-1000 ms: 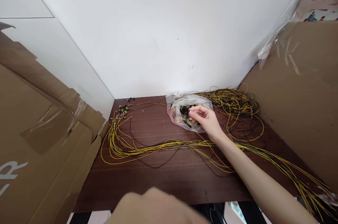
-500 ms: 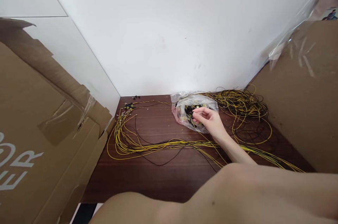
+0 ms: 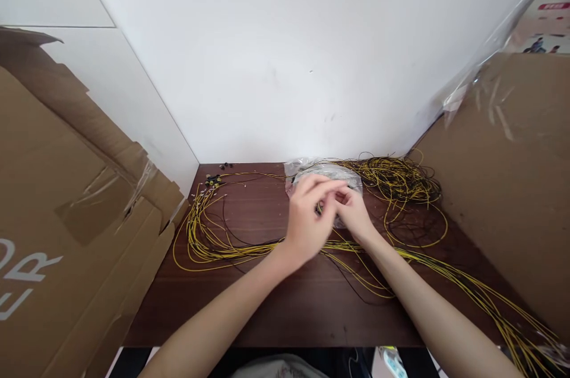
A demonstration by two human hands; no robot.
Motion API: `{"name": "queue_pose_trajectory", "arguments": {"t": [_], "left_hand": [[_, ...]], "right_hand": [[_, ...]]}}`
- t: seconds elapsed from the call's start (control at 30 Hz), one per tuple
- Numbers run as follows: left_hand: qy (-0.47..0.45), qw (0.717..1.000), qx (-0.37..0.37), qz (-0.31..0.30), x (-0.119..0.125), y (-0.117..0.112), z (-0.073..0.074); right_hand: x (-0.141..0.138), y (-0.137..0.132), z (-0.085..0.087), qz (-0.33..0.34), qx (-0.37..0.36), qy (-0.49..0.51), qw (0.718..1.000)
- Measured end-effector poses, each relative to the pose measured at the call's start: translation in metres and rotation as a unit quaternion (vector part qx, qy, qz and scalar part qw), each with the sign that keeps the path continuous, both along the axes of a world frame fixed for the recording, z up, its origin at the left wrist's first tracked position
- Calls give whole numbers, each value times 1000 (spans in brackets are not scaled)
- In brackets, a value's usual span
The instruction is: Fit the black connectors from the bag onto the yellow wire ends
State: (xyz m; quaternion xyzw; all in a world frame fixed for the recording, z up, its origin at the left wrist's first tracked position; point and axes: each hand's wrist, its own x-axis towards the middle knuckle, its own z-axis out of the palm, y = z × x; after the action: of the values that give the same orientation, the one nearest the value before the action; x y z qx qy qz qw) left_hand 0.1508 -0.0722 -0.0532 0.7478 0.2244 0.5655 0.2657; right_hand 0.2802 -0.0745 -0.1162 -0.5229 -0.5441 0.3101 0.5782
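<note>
Fingertips of both hands are held together just over the clear plastic bag; something small may be pinched there, but blur leaves it untold whether either grip is closed. The left hand is seen from its back, fingers curled toward the right hand, half hidden behind it. Both forearms are stretched up from the bottom edge, converging. The bag is laid flat at centre frame, long axis left to right. Yellow wires are looped across the dark table from lower right to centre left.
</note>
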Motion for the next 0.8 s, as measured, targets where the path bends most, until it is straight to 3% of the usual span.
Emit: {"name": "queue_pose_trajectory", "arguments": {"t": [0.1, 0.17, 0.3, 0.47, 0.53, 0.63, 0.8], "left_hand": [[2, 992, -122, 33, -15, 24, -42], [18, 986, -162, 24, -21, 31, -59], [31, 980, -195, -18, -23, 33, -71], [-28, 960, -268, -74, -20, 32, -75], [-54, 943, -316, -90, -20, 34, -77], [-99, 915, -376, -103, -21, 37, -79], [-136, 894, -414, -102, -22, 37, -77]], "right_hand": [[-4, 1, -2, 15, -38, 82, 996], [-7, 2, -5, 26, -53, 118, 991], [-13, 2, -10, 60, -45, 125, 989], [-15, 1, -12, 48, -30, 113, 992], [-13, -1, -10, 34, -19, 56, 998], [-7, -3, -7, -16, 29, -115, 993], [4, 2, -17, -34, 98, -353, 930]]}}
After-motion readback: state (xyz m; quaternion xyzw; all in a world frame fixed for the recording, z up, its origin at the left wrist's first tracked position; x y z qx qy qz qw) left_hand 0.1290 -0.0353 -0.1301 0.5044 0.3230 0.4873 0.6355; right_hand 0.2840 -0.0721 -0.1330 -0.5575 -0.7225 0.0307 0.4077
